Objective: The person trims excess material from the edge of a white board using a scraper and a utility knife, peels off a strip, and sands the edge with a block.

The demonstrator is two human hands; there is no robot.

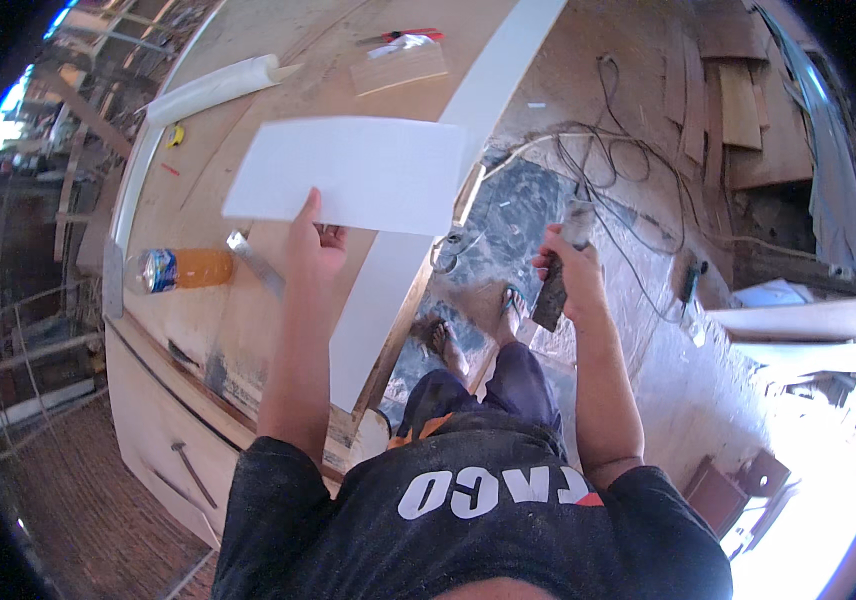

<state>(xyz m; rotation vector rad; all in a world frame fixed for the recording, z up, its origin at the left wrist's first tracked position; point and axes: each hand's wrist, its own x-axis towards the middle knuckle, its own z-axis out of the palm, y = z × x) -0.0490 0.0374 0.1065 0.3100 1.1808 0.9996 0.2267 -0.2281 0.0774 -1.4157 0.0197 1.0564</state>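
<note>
My left hand (316,240) grips the near edge of a white rectangular sheet (348,170), thumb on top, and holds it above the workbench (258,180). The sheet looks thin and stiff. Over the floor on the right, my right hand (570,268) is closed around a dark, long, block-like tool (551,300) with a paler, dusty upper end. My fingers cover its middle, so its exact kind cannot be made out. A metal ruler (256,262) and a bottle of orange liquid (188,269) lie left of my left forearm.
A roll of white film (213,90), a yellow tape measure (176,135), a wooden board piece (398,70) and a red-handled tool (413,36) lie on the bench. A white strip (498,75) runs along its right side. Loose cables (613,160) coil on the floor near wood panels (740,105).
</note>
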